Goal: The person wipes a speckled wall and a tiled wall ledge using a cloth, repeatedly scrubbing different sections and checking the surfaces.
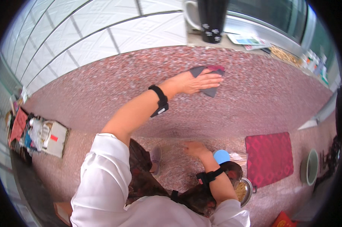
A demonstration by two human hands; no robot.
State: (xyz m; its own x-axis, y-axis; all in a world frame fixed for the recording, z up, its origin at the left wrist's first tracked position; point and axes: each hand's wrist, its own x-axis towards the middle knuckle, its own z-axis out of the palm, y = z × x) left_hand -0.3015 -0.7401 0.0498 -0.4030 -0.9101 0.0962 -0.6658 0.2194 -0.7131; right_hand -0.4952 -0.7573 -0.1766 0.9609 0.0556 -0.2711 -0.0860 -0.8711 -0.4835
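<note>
My left hand (199,82) lies palm down on a folded grey and dark red cloth (210,92), its fingers pointing right. The cloth rests against the reddish speckled stone surface (137,76), with its corners showing around the hand. My right hand (195,149) hangs lower down, in front of the stone surface's lower part, slightly blurred, with nothing seen in it. Both wrists wear black straps. Near the right forearm are a round light blue object (221,156) and a metal pan (247,193) with yellowish contents, partly hidden by my knee.
Above the stone surface, a black mug (213,22), papers (246,39) and small bottles (315,63) stand along a window ledge. A red patterned mat (269,159) and a green bucket (310,167) are on the right floor. A cluttered box (56,139) sits left.
</note>
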